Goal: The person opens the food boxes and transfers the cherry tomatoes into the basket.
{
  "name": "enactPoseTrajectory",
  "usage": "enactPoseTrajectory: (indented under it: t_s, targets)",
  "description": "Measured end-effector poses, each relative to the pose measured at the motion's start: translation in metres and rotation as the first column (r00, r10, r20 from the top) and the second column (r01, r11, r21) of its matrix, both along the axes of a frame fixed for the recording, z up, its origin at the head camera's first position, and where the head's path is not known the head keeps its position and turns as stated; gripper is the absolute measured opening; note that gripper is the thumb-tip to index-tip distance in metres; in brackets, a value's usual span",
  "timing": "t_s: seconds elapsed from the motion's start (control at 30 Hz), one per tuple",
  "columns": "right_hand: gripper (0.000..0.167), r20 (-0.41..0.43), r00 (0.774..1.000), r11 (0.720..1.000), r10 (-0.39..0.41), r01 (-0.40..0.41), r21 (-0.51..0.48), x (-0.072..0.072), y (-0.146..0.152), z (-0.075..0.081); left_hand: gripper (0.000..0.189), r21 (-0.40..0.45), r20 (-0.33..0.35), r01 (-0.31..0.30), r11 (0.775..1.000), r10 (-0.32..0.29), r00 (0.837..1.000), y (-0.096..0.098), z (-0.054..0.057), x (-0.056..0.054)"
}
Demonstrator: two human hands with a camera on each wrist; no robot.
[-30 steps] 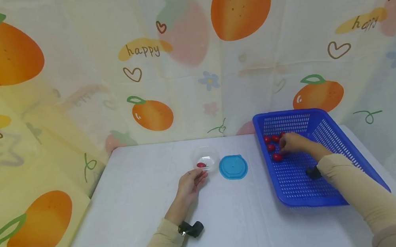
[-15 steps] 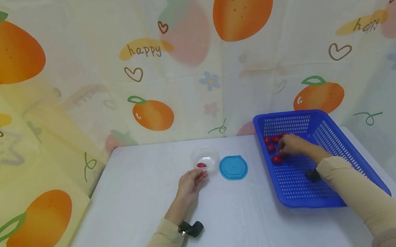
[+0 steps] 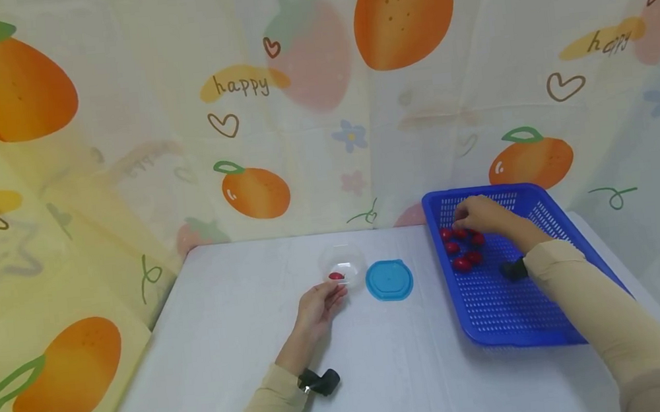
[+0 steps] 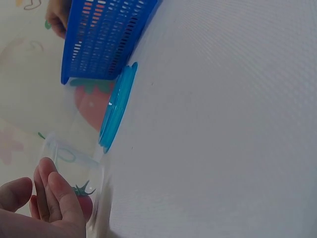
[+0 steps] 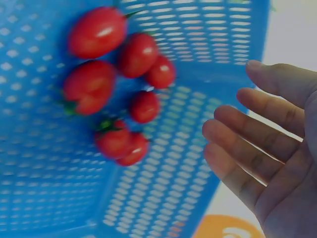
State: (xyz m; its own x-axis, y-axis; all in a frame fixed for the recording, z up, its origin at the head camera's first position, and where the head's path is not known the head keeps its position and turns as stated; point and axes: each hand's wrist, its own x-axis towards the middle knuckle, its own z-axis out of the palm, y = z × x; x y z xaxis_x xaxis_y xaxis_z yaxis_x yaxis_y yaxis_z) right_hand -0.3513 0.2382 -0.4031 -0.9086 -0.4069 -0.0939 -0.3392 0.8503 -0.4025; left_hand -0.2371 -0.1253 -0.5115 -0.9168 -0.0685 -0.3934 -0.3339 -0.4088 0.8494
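Note:
A small clear plastic container (image 3: 343,256) stands on the white table with one red cherry tomato (image 3: 335,276) inside. My left hand (image 3: 318,308) is at its near side, fingertips right at the rim. In the left wrist view the left thumb stands apart from the other fingers, which overlap the container's wall. Several cherry tomatoes (image 5: 143,106) with green stems lie in a corner of the blue basket (image 3: 468,338). Over its far left part is my right hand (image 3: 484,214), fingers extended and holding nothing in the right wrist view.
A round blue lid (image 3: 389,280) lies flat between the container and the basket. The basket's raised walls enclose the tomatoes. A fruit-print cloth (image 3: 314,168) hangs behind the table (image 3: 215,376) and along its left side.
My right hand has lifted from low among the tomatoes and moved toward the basket's far edge, uncovering tomatoes that it hid before. My left hand and the container have stayed in place.

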Motion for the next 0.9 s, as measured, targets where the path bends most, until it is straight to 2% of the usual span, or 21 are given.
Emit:
enactPoseTrajectory:
  t_s: [0.1, 0.3, 0.53, 0.77, 0.9]
  targets:
    - [0.023, -0.048, 0.998, 0.999, 0.036, -0.035, 0.005, -0.004, -0.009, 0.007, 0.030, -0.002, 0.007, 0.000, 1.000, 0.000, 1.000, 0.000, -0.001, 0.000]
    - [0.025, -0.052, 0.998, 0.999, 0.047, -0.048, -0.021, -0.008, -0.031, 0.021, 0.030, -0.005, 0.002, 0.008, 1.000, -0.008, 1.000, 0.000, -0.001, 0.000]
    - [0.027, -0.137, 0.980, 0.990, 0.142, -0.143, 0.006, -0.012, -0.057, 0.031, 0.031, 0.000, -0.001, 0.019, 1.000, -0.019, 1.000, 0.000, -0.002, 0.000]
    - [0.031, -0.061, 0.990, 0.992, 0.129, -0.129, -0.002, -0.010, -0.087, 0.030, 0.034, -0.001, 0.001, 0.020, 1.000, -0.020, 1.000, 0.000, -0.001, 0.000]
    - [0.031, -0.041, 0.987, 0.987, 0.158, -0.158, 0.014, -0.007, -0.107, 0.027, 0.033, -0.005, 0.011, 0.012, 1.000, -0.012, 1.000, 0.001, 0.000, 0.001]
